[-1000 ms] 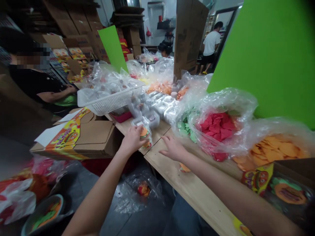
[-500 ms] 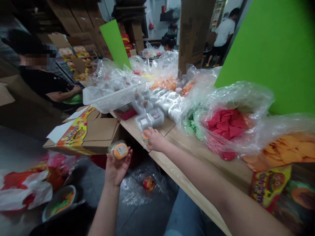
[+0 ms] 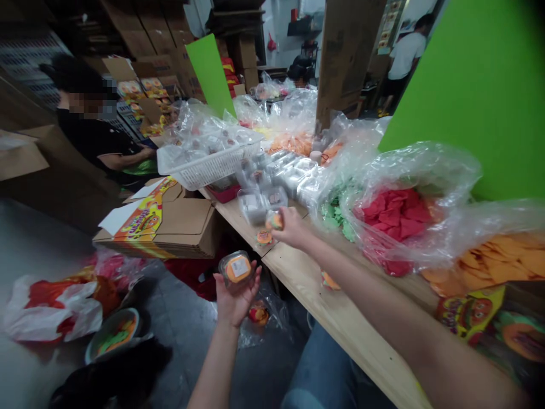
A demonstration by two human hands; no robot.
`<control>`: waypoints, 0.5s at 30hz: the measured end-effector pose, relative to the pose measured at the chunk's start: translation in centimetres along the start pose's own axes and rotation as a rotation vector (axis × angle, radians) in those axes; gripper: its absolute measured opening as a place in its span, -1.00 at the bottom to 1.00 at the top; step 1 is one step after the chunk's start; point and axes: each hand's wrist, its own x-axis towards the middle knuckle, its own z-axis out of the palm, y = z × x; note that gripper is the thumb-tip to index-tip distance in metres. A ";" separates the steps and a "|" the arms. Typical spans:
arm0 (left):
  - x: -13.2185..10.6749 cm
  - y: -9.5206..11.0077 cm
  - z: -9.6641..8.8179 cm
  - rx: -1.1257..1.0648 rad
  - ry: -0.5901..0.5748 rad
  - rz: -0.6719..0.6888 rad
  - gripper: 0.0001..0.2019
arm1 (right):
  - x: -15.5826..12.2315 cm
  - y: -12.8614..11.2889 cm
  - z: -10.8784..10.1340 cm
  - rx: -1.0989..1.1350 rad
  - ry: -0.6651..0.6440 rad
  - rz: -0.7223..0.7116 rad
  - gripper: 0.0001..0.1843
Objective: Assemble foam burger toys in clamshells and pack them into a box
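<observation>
My left hand [image 3: 234,304] is palm up with its fingers curled round a clear plastic box [image 3: 236,268]. Inside the box is an orange, burger-like round piece with a white label on top. Above the table, my right hand [image 3: 294,228] pinches a small orange and green burger-like piece [image 3: 275,221], blurred by motion. A similar layered piece [image 3: 264,237] lies on the wooden table [image 3: 293,267] just below those fingers. Beyond it stand clear lidded boxes [image 3: 252,207], some with labels. Another piece [image 3: 330,281] is partly hidden behind my right forearm.
A white basket [image 3: 213,170] of clear packs stands at the back left, beside flattened cartons [image 3: 183,218]. Plastic bags hold red pieces [image 3: 392,218], green pieces [image 3: 336,218] and orange pieces [image 3: 502,255]. A person in black [image 3: 93,136] is at the left.
My right hand has drawn back from the table piece, and a burger-like piece now shows in its fingers. My left hand has shifted right with its box. The whole view has also shifted.
</observation>
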 end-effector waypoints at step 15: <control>2.7 -7.6 11.2 0.453 -0.363 -0.301 -0.48 | -40.2 6.8 -17.3 0.136 0.507 0.515 -0.34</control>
